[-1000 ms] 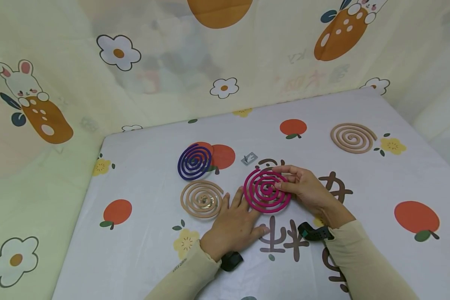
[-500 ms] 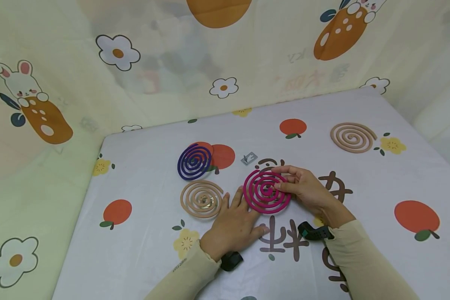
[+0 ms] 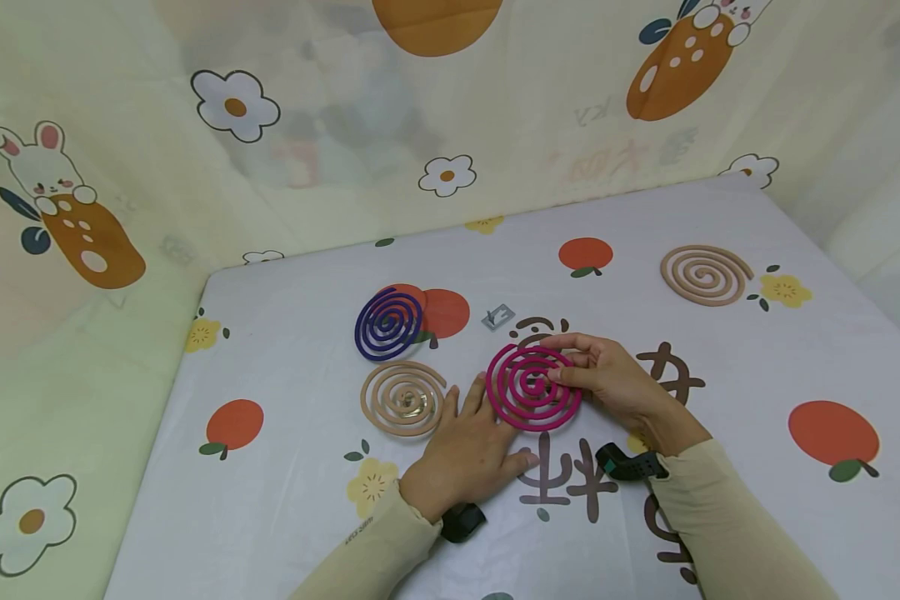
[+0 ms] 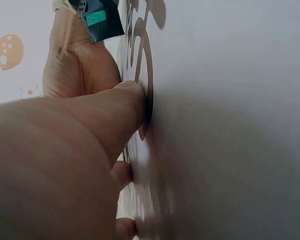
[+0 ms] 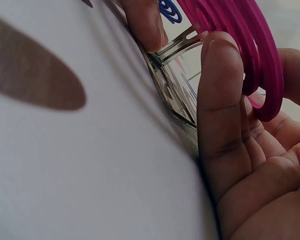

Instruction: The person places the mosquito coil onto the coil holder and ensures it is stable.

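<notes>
A magenta mosquito coil [image 3: 537, 385] is held near the table's middle by my right hand [image 3: 621, 383], with the thumb near its centre and the index finger at the far rim. In the right wrist view, the thumb [image 5: 220, 65] lies against the coil at a thin metal coil stand [image 5: 177, 50], whose raised prong reaches the coil's centre. A fingertip touches the stand's base there. My left hand [image 3: 461, 467] rests on the table with fingers spread; its index finger is partly hidden beneath the magenta coil. Whether the coil is seated on the prong cannot be told.
Left of the left hand lies a beige coil [image 3: 407, 398] with shiny metal at its centre. Behind it is a dark blue coil [image 3: 390, 323]. A flat metal stand [image 3: 498, 317] lies farther back. Another beige coil [image 3: 707, 275] is at the far right. Patterned cloth covers the table [image 3: 285, 517].
The magenta coil has shifted slightly toward the person, its rim a little lower in view. My right fingers have moved slightly with it; the left hand has stayed in place.
</notes>
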Available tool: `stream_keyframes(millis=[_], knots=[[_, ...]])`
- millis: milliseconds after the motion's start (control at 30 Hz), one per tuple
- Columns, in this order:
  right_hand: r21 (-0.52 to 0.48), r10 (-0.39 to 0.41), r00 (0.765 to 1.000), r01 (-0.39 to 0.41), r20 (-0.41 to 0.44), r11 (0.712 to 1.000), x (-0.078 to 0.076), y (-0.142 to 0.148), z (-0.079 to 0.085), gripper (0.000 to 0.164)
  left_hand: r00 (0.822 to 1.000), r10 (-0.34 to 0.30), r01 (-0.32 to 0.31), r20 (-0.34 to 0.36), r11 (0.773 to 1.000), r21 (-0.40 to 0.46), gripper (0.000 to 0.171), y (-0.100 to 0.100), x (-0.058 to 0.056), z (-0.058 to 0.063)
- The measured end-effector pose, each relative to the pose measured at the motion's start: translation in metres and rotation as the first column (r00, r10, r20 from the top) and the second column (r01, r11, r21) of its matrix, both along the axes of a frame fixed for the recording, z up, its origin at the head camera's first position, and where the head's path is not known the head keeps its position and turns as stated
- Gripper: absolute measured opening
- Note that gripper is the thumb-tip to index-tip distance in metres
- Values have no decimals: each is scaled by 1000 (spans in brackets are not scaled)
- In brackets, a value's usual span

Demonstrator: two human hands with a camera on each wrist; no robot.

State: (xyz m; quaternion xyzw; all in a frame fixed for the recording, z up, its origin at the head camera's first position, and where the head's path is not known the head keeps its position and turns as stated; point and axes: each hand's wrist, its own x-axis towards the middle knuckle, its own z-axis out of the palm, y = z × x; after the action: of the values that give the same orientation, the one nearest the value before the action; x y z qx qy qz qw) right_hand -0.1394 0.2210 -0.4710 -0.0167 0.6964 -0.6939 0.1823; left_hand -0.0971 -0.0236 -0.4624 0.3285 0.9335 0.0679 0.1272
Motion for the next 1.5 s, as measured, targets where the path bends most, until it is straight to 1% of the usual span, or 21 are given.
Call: stream_keyframes(millis=[267, 500, 900, 1500], knots=[[-8, 4, 1000, -4, 3, 1000, 1, 0, 1, 54, 1000, -1, 1, -5, 1000, 1, 75, 0, 0, -1], [-10, 18, 1000, -18, -4, 1000, 0, 0, -1, 54, 1000, 0, 0, 0, 1000, 0, 75, 0, 0, -1], [7, 18, 1000, -18, -18, 1000, 0, 0, -1, 53, 1000, 1, -1, 7, 1000, 3, 76, -1, 0, 0], [15, -11, 1000, 11, -7, 1000, -1, 0, -1, 49, 1000, -7, 7, -3, 1000, 3, 77, 0, 0, 0]])
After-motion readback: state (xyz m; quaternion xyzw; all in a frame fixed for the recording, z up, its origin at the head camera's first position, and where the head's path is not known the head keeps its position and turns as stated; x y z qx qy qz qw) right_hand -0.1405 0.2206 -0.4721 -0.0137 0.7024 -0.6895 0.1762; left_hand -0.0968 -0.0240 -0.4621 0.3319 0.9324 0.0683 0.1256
